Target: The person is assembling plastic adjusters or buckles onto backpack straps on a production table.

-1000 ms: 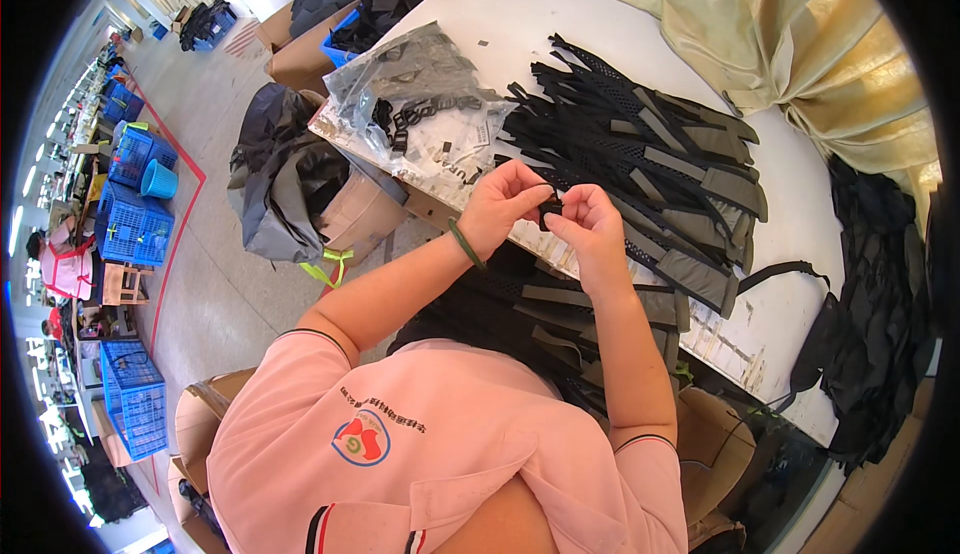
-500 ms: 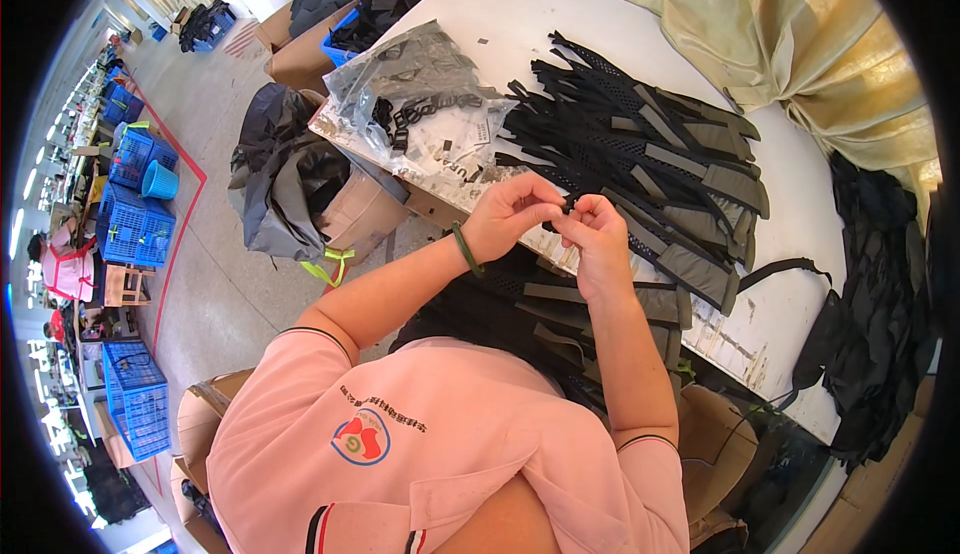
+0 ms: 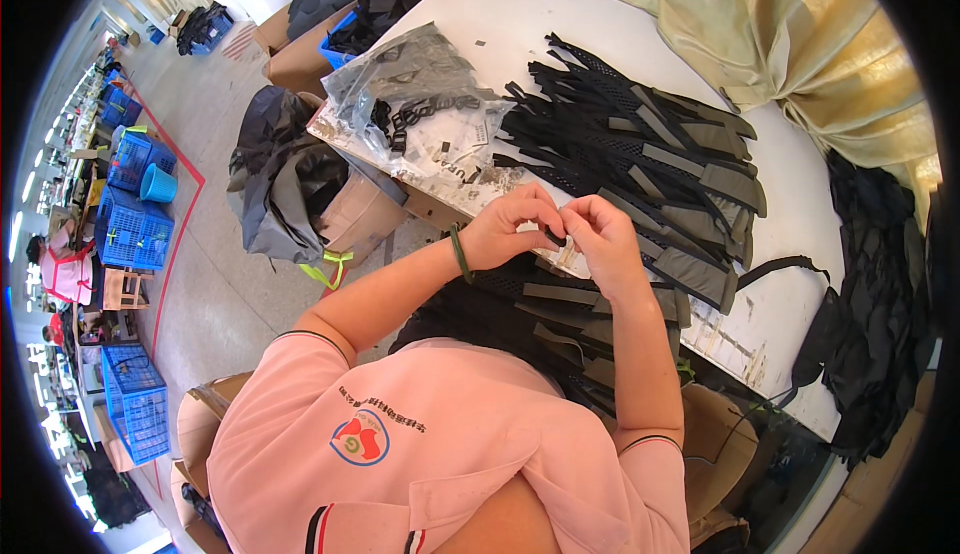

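Above the front edge of the white table, my left hand (image 3: 512, 224) pinches a small black piece (image 3: 555, 239) between thumb and fingers. Its exact kind is too small to tell. Close against it, my right hand (image 3: 605, 239) is closed in a pinch, and what lies between its fingertips is hidden. Beyond my hands is a pile of black mesh straps (image 3: 620, 134) with grey-green end panels. More such straps (image 3: 540, 304) lie across my lap, below the table edge. A clear plastic bag (image 3: 405, 94) with black plastic buckles (image 3: 400, 119) rests left of the pile.
The white table (image 3: 520, 14) has a worn, stained front edge. Left of it stands a cardboard box (image 3: 360, 214) topped by a dark bag (image 3: 285, 169). Black fabric (image 3: 870, 304) hangs at the right. A gold curtain (image 3: 770, 34) borders the far side. Blue crates (image 3: 135, 394) line the left aisle.
My hands have shifted slightly, and my right hand has turned with its fingers more folded. The small black piece now shows below my left fingertips. The straps and bag stay in place.
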Motion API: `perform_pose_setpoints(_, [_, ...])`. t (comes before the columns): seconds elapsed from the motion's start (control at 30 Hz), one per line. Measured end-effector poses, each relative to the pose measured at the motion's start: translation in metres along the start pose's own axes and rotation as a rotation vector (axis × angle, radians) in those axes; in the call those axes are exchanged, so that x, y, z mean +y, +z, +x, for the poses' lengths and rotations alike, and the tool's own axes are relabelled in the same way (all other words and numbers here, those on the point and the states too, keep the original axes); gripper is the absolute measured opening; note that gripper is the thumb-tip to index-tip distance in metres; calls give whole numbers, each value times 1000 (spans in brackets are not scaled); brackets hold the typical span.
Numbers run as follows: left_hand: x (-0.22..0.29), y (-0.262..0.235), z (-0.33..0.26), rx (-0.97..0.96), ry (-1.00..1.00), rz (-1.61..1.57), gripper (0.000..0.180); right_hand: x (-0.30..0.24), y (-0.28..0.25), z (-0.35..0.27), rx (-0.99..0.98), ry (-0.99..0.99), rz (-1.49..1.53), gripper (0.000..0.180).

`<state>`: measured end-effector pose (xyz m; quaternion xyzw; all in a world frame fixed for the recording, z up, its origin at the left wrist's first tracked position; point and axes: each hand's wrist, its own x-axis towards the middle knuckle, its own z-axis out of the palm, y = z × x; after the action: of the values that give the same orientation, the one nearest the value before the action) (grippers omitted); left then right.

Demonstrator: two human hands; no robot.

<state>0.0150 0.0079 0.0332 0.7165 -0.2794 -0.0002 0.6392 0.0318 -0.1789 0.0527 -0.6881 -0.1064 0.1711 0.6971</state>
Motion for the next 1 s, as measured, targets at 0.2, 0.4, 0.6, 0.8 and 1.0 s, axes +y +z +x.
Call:
perform_pose_setpoints(0.2, [18,2,-21,-13,-370,-831,16,-5,-38,0,-132,-70,-302,24])
perform_pose_setpoints(0.4, [10,-34,-82,244,-763,-771,14,31,-76,-56,-864,817,-702,36])
perform_pose_setpoints(0.6, [10,-60,-108,-6,-1037,48,29,34,-65,-25,-564,272,-842,24])
perform_pose_setpoints(0.8, [7,-76,-76,-45,-715,505,36,51,-11,85,132,-477,-937,13])
perform_pose_setpoints(1.0, [-24,-109,-54,213,-580,535,26,73,12,136,159,-396,-1459,10])
